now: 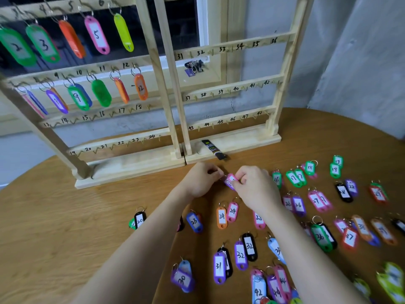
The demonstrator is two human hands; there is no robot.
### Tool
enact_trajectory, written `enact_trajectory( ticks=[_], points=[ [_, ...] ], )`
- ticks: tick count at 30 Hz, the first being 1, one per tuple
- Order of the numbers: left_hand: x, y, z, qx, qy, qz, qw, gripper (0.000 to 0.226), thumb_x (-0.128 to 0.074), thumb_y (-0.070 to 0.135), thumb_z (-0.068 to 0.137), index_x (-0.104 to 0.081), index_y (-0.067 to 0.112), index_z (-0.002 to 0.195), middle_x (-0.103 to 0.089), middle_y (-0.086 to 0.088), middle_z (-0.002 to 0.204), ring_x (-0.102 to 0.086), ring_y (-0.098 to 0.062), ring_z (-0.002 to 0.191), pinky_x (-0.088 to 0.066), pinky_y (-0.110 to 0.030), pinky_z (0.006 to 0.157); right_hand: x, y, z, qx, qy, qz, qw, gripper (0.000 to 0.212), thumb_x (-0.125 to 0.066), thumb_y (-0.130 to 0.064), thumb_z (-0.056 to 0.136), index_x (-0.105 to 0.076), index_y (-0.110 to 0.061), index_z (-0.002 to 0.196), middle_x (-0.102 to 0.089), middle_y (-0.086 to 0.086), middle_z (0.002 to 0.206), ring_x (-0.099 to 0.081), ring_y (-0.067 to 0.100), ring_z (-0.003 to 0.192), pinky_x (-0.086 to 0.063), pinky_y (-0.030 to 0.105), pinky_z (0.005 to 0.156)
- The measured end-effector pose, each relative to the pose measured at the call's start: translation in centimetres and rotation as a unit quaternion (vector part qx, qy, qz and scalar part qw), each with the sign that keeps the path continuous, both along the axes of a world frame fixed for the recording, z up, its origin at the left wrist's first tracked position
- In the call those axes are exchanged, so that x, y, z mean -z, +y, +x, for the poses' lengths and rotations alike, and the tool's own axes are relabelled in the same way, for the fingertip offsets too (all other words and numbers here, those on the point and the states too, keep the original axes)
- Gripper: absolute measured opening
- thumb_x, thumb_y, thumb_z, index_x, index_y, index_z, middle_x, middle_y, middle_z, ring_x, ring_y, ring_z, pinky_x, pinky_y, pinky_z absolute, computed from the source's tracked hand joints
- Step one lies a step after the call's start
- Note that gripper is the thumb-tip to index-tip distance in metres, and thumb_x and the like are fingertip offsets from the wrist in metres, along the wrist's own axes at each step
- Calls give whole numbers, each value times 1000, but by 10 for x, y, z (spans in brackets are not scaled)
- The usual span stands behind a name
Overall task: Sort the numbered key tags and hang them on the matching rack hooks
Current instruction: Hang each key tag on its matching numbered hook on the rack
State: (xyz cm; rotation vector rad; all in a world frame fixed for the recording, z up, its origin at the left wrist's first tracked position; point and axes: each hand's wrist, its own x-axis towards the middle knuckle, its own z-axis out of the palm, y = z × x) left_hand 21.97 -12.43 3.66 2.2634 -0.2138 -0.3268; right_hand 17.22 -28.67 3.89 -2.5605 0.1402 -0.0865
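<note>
Both hands meet just in front of the base of the wooden rack [131, 165]. The left hand [200, 181] has its fingers curled, pinching at the ring end of a pink key tag [230, 180]; the right hand [255, 185] pinches the tag's body between thumb and fingers. The number on its white label is hidden by the fingers and blur.

The rack stands at the back of the round wooden surface [65, 238]. It has two panels with handwritten numbers along each rail. The left panel reads 2 to 6 on its top rail, then 9 to 12, 13 to 18 and 19 to 24. Its upper two rails carry hung tags, among them a green tag marked 3 [42, 43], a pink tag marked 5 [97, 35], a green tag marked 9 [77, 97] and an orange tag marked 12 [140, 87]. The right panel reads 31 to 36, 37 to 42 and 43 to 48, and its hooks are bare. A black tube [213, 149] with unreadable print lies on that panel's base.

In front of the rack, loose tags lie spread in rough pairs: 16, 17, 18 and 19 nearest the rack on the right, then 26, 27 and 28. Nearer the person lie 20, 23 and an orange tag marked 24 [221, 217] beside a pink 24, then 30, 31, 32, 42 and 44.
</note>
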Motion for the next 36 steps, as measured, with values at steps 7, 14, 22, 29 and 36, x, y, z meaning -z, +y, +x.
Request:
enact_trajectory(
  ticks=[7, 14, 22, 29, 36],
  points=[
    [-8, 1, 2, 2, -7, 43, 999, 19, -51, 30, 105, -64, 18, 96, -63, 1, 85, -56, -10, 76, -40, -24, 65, -10, -16, 10, 1, -3, 69, 998, 15, -56, -30, 103, -54, -26, 88, -64, -4, 85, -59, 12, 82, -40, 26, 58],
    [-22, 15, -5, -31, -68, 42, 996, 23, -54, 27, 103, -61, 23, 81, -65, 2, 78, -60, -10, 72, -41, -23, 62, -32, -7, 5, -61, 10, 147, 987, 10, -44, -20, 107, -49, -23, 114, -62, 0, 95, -62, 18, 82, -47, 32, 64],
    [-59, 101, -26, -117, -194, 51, 973, 20, -55, 12, 98, -62, 15, 80, -65, 4, 73, -59, -11, 70, -43, -30, 65, -58, 50, 11, -133, -34, 191, 972, 17, -41, -30, 108, -51, -18, 101, -53, 0, 71, -55, 26, 65, -43, 36, 66],
    [-95, 199, -50, -225, -263, 26, 938, 19, -60, 17, 100, -69, 14, 83, -72, 6, 72, -63, -1, 62, -49, -26, 61, -84, 135, 10, -232, -77, 185, 952, 27, -45, -28, 107, -60, -14, 89, -61, 10, 73, -57, 24, 69, -41, 35, 63],
    [-123, 267, -38, -331, -308, -22, 892, 16, -63, 20, 98, -69, 19, 84, -67, 13, 73, -56, 8, 62, -37, -7, 56, -98, 223, 20, -286, -49, 249, 924, 27, -44, -24, 106, -59, -17, 86, -53, -9, 57, -49, 13, 55, -37, 29, 57]
  ],
)
